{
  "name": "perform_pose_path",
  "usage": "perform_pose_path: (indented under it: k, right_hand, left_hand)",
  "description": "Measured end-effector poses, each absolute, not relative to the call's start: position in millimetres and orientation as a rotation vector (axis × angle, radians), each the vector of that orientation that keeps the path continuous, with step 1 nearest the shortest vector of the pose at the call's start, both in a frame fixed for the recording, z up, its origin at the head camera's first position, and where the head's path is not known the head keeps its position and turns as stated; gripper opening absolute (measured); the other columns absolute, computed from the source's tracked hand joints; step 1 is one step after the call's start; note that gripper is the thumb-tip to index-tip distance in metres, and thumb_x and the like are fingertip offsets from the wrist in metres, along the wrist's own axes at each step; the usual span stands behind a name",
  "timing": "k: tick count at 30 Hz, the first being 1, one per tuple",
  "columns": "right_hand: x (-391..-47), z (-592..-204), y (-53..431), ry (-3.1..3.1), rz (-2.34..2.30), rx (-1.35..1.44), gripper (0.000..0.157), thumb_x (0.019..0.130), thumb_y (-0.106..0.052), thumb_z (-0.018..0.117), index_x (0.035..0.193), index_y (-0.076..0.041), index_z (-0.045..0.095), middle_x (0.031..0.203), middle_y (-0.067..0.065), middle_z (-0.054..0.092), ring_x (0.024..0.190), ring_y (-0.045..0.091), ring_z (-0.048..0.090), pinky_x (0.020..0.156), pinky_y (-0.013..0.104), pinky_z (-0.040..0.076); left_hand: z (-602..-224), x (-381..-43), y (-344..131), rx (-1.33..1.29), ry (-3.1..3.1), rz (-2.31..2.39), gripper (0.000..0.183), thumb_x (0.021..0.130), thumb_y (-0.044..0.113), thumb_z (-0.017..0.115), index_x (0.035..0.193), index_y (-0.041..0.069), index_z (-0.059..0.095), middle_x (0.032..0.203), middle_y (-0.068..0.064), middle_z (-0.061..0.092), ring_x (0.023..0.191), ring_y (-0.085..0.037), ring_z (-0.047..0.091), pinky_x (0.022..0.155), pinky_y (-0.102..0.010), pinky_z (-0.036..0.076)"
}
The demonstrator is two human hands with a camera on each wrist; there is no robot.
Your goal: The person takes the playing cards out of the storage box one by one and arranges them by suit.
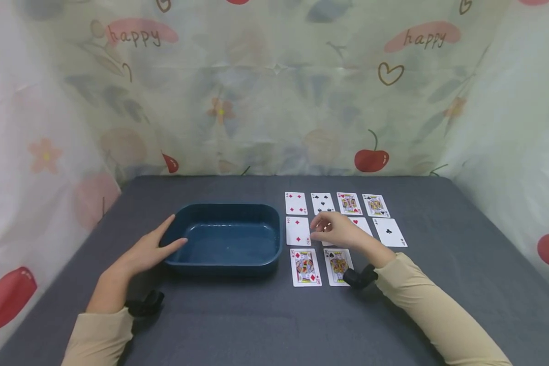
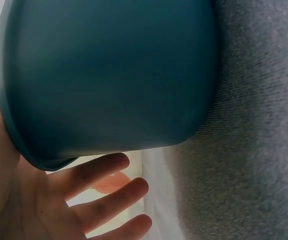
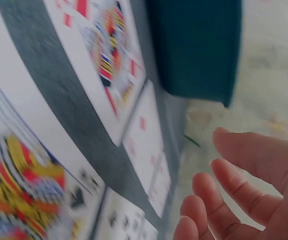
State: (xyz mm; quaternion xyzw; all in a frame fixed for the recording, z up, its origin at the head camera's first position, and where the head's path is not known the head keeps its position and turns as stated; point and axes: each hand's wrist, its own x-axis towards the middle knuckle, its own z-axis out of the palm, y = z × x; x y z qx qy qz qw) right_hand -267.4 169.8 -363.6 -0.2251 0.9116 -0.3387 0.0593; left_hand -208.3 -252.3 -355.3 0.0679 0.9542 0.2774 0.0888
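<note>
My left hand (image 1: 148, 249) straddles the left rim of a dark blue rectangular basin (image 1: 231, 266), thumb over the inside and fingers outside. The left wrist view shows those fingers spread, fairly straight, past the basin's side wall (image 2: 114, 80). Over rows of face-up playing cards hovers my right hand (image 1: 337, 230), its fingers loosely bent and holding nothing. It partly covers the middle row, between a diamond card (image 1: 298, 231) and a heart card (image 1: 362, 224). Below it lie a red face card (image 1: 305, 268) and a black face card (image 1: 337, 264).
At the back lie a four of diamonds (image 1: 295, 203), a black spot card (image 1: 322, 202) and two face cards (image 1: 349, 203). An ace of clubs (image 1: 390, 232) ends the middle row. Grey cloth (image 1: 229, 325) covers the table; a printed curtain (image 1: 274, 101) surrounds its far sides.
</note>
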Motion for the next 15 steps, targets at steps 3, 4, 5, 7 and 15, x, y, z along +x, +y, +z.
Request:
perform_pose_path:
  k: [3, 4, 5, 7, 15]
  right_hand:
    - [-269, -356, 177, 2.785, -1.030, -0.664, 0.021, 0.084, -0.017, 0.066, 0.098, -0.002, 0.062, 0.087, 0.011, 0.064, 0.074, 0.015, 0.057, 0.063, 0.024, 0.045]
    - [-270, -353, 179, 2.793, -1.035, -0.652, 0.021, 0.085, -0.018, 0.066, 0.099, -0.003, 0.063, 0.089, 0.011, 0.065, 0.076, 0.015, 0.058, 0.064, 0.024, 0.045]
    - [-270, -350, 181, 2.803, -1.039, -0.652, 0.020, 0.085, -0.018, 0.065, 0.099, -0.003, 0.063, 0.089, 0.012, 0.065, 0.077, 0.016, 0.059, 0.065, 0.025, 0.046]
    - [-271, -345, 185, 2.822, -1.051, -0.636, 0.020, 0.086, -0.018, 0.064, 0.100, -0.004, 0.063, 0.091, 0.012, 0.065, 0.080, 0.018, 0.061, 0.068, 0.026, 0.047]
    - [-269, -320, 195, 2.915, -1.023, -0.542, 0.026, 0.091, -0.025, 0.058, 0.109, -0.006, 0.060, 0.107, 0.014, 0.063, 0.100, 0.030, 0.060, 0.079, 0.039, 0.051]
  left_hand:
    - [-353, -209, -255, 0.231, 2.860, 0.810, 0.086, 0.092, 0.052, 0.047, 0.150, 0.004, 0.005, 0.153, -0.029, 0.012, 0.137, -0.051, 0.018, 0.105, -0.068, 0.021]
    - [-353, -209, -255, 0.237, 2.867, 0.802, 0.086, 0.092, 0.052, 0.047, 0.150, 0.002, 0.007, 0.153, -0.029, 0.014, 0.137, -0.051, 0.019, 0.105, -0.068, 0.021]
    - [-352, -209, -256, 0.240, 2.876, 0.792, 0.085, 0.092, 0.052, 0.047, 0.149, 0.001, 0.009, 0.152, -0.030, 0.015, 0.137, -0.050, 0.019, 0.105, -0.067, 0.022]
    - [-350, -211, -257, 0.247, 2.893, 0.770, 0.084, 0.092, 0.052, 0.047, 0.148, -0.002, 0.014, 0.151, -0.031, 0.019, 0.136, -0.050, 0.020, 0.105, -0.067, 0.022]
    - [-335, -221, -245, 0.286, 2.969, 0.719, 0.086, 0.091, 0.056, 0.046, 0.148, 0.000, 0.016, 0.151, -0.028, 0.019, 0.138, -0.047, 0.018, 0.107, -0.066, 0.019]
